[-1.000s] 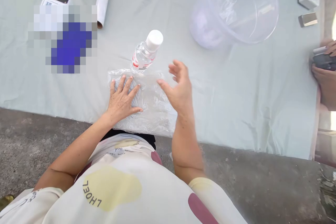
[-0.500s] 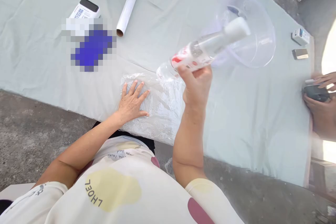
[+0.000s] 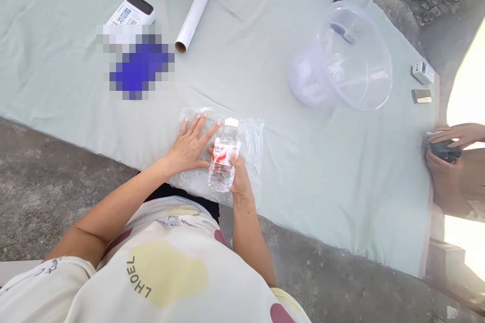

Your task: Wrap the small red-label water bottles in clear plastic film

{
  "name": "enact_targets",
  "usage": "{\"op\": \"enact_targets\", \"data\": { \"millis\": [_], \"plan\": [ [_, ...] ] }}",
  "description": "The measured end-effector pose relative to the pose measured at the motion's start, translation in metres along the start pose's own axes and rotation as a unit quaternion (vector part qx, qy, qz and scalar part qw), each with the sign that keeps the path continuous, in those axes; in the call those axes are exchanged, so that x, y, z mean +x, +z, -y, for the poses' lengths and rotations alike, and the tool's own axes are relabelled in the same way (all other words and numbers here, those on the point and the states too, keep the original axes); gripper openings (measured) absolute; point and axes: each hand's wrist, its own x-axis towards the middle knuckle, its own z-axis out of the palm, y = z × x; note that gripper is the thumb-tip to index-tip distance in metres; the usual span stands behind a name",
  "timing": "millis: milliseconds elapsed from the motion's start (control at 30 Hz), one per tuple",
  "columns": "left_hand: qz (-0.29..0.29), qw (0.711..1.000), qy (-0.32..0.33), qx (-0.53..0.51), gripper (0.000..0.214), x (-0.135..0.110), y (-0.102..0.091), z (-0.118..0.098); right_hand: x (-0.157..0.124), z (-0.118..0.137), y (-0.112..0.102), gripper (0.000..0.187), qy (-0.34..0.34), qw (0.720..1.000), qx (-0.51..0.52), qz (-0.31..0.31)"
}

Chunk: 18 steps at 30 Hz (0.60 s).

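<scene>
My right hand (image 3: 240, 179) is closed around a clear water bottle (image 3: 223, 156) with a white cap and a red-and-white label. The bottle is over a sheet of clear plastic film (image 3: 250, 146) near the table's front edge; whether it touches the film I cannot tell. My left hand (image 3: 191, 146) lies palm down with fingers spread on the film, just left of the bottle. Part of the film is hidden under both hands and the bottle.
A cling film roll (image 3: 197, 7) lies further back, right of a white box (image 3: 132, 12) and a blurred-out blue patch (image 3: 140, 68). A clear plastic tub (image 3: 379, 96) lies tipped to the right. Another person's hands (image 3: 447, 166) hold a dark object at the right edge.
My right hand has brought the bottle from near the tub, down and left, to the film beside my left hand. The left hand stays spread on the film.
</scene>
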Motion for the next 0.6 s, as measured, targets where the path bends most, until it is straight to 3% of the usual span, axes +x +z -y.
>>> {"op": "enact_targets", "data": {
  "millis": [167, 267, 333, 500, 600],
  "plan": [
    [0.033, 0.999, 0.007, 0.012, 0.068, 0.011, -0.027, 0.032, -0.001, 0.013, 0.015, 0.051, -0.023, 0.987, -0.151, -0.046],
    [0.028, 0.999, -0.017, 0.028, 0.049, 0.022, -0.04, 0.05, 0.0, 0.02, 0.03, 0.05, -0.027, 0.953, -0.281, -0.106],
    [-0.009, 0.998, -0.052, 0.041, 0.045, 0.028, -0.048, 0.057, 0.001, 0.024, 0.039, 0.049, -0.029, 0.93, -0.339, -0.14],
    [-0.144, 0.977, -0.148, 0.041, 0.033, 0.01, -0.056, 0.047, 0.007, 0.032, 0.051, 0.05, -0.019, 0.905, -0.386, -0.175],
    [-0.137, 0.969, -0.198, 0.057, 0.028, -0.024, -0.045, 0.027, 0.009, 0.031, 0.056, 0.053, -0.015, 0.901, -0.383, -0.202]
  ]
}}
